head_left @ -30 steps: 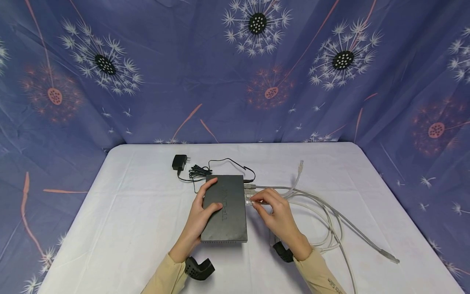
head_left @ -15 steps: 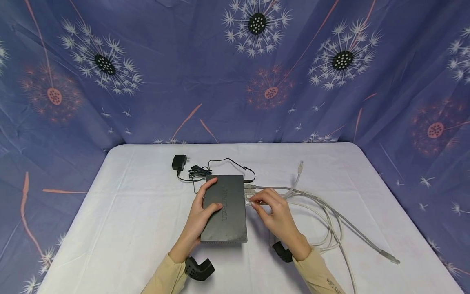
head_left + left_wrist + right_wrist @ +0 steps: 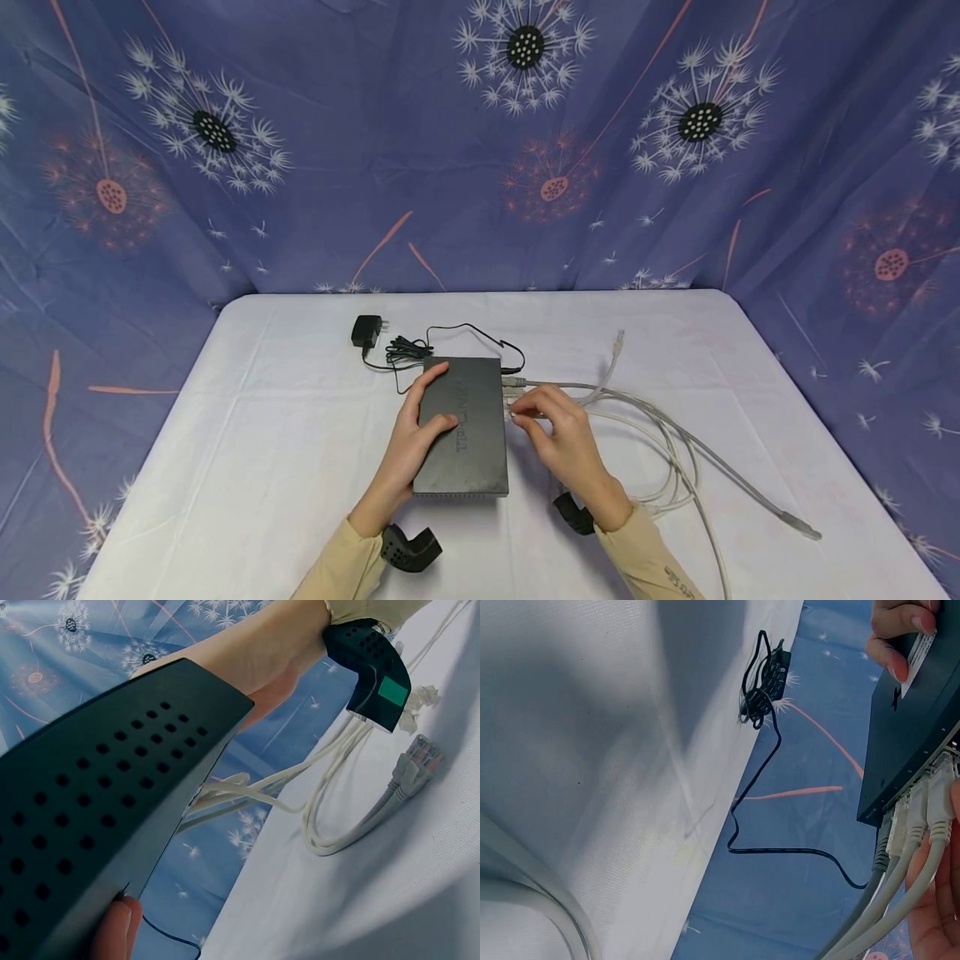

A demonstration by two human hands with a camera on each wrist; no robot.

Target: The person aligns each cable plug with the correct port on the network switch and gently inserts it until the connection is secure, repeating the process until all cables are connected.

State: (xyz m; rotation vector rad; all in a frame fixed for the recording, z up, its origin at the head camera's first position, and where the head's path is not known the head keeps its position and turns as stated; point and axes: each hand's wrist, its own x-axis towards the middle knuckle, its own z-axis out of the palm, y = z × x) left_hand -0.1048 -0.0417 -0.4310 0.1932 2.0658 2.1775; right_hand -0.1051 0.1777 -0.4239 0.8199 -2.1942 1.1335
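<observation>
A dark grey TP-LINK network switch (image 3: 465, 467) is gripped at its left side by my left hand (image 3: 408, 433), thumb on top and other fingers underneath, as the right wrist view shows. At its port side, my right hand (image 3: 566, 442) pinches an Ethernet plug (image 3: 508, 412) between thumb and fingertips. The fingers partly cover this plug, so its exact seating cannot be seen. Beside it, other Ethernet plugs (image 3: 900, 829) sit in the ports, a grey one (image 3: 514, 382) among them. The black power cord (image 3: 513, 369) meets the same side near the far corner.
A black power adapter (image 3: 367, 331) and its bundled cord (image 3: 408, 350) lie behind the switch on the white tablecloth (image 3: 285, 442). Loose cable ends (image 3: 618, 343) and looped cables (image 3: 678, 467) spread to the right. A patterned blue cloth (image 3: 337, 125) hangs behind the table.
The switch and my left hand have shifted slightly right, towards the right hand. Less of the pinched plug shows between the fingers and the switch. The right hand has hardly moved.
</observation>
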